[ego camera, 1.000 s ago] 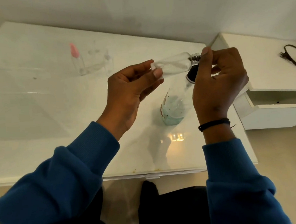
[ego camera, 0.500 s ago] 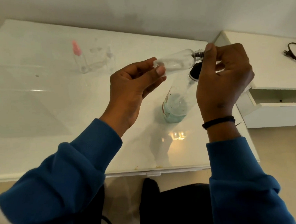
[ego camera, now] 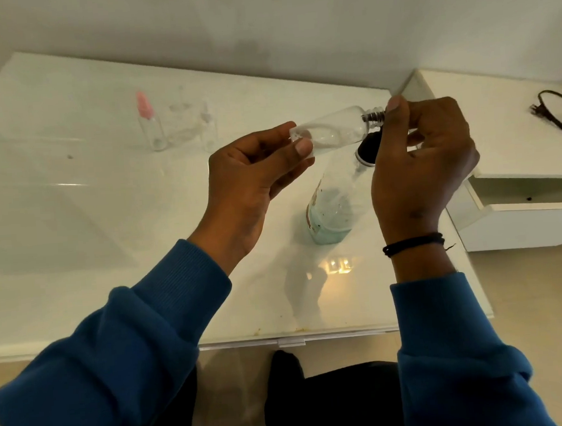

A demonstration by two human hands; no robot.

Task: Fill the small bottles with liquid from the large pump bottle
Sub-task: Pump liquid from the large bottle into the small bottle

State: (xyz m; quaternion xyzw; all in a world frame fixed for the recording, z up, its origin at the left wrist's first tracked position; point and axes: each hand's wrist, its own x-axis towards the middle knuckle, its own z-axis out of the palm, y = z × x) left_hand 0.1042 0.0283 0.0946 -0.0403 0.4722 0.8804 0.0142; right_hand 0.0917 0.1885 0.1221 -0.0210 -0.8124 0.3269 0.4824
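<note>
Little has changed over the last second: both hands keep the same hold on the small clear bottle (ego camera: 330, 130), which still lies almost on its side in the air, its neck tipped slightly higher. The whole view has drifted a touch, so the hands sit marginally further right and lower than before; the bottles on the worktop have not moved.

The left hand (ego camera: 254, 178) pinches the rounded base of the bottle between thumb and fingertips. The right hand (ego camera: 419, 166) is curled at the threaded neck, thumb pressed against the threads; whether a cap lies inside that hand cannot be told. The bottle is thin, glossy transparent plastic, a slim cylinder with rounded shoulders, and appears empty.

Directly beneath it, near the right edge of the worktop (ego camera: 74, 227), stands the large pump bottle (ego camera: 331, 209): clear, wider, with pale blue-green liquid filling only its bottom part, a worn label down its left side and a black collar at the top, partly hidden by the right hand.

Towards the back edge, left of centre, stand more small clear bottles, one with a pink cap (ego camera: 151, 125) and two plain ones (ego camera: 197, 124) just beside it. The worktop is smooth, white and shiny, reflecting light. Both sleeves are ribbed blue knit, and a black band (ego camera: 413, 243) circles the right wrist.
</note>
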